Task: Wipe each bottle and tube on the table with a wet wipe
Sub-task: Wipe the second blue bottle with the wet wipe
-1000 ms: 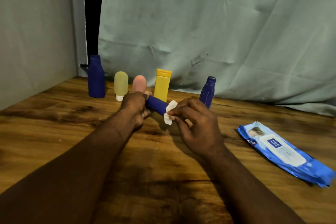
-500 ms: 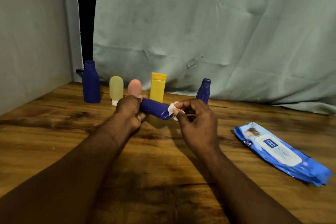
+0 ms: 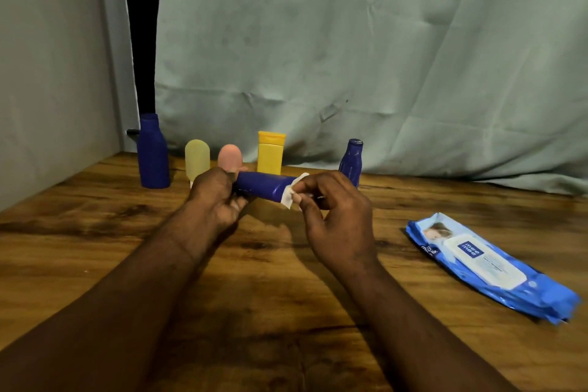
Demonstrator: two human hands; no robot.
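Note:
My left hand [image 3: 216, 197] grips one end of a dark blue bottle [image 3: 262, 185], held sideways above the table. My right hand [image 3: 337, 216] pinches a small white wet wipe [image 3: 291, 192] against the bottle's other end. Behind them, in a row near the curtain, stand a tall dark blue bottle [image 3: 153, 153], a pale yellow tube [image 3: 197, 157], a pink tube [image 3: 229, 156], a yellow tube [image 3: 270, 153] and a small dark blue bottle [image 3: 351, 161], partly hidden by my right hand.
A blue pack of wet wipes [image 3: 486, 267] lies flat on the wooden table [image 3: 95, 248] at the right. A green curtain [image 3: 350, 57] hangs along the back and a wall closes off the left side.
The held blue bottle has levelled out from a tilt to nearly horizontal. My right hand with the wipe has shifted along its right end. The view has tipped up slightly.

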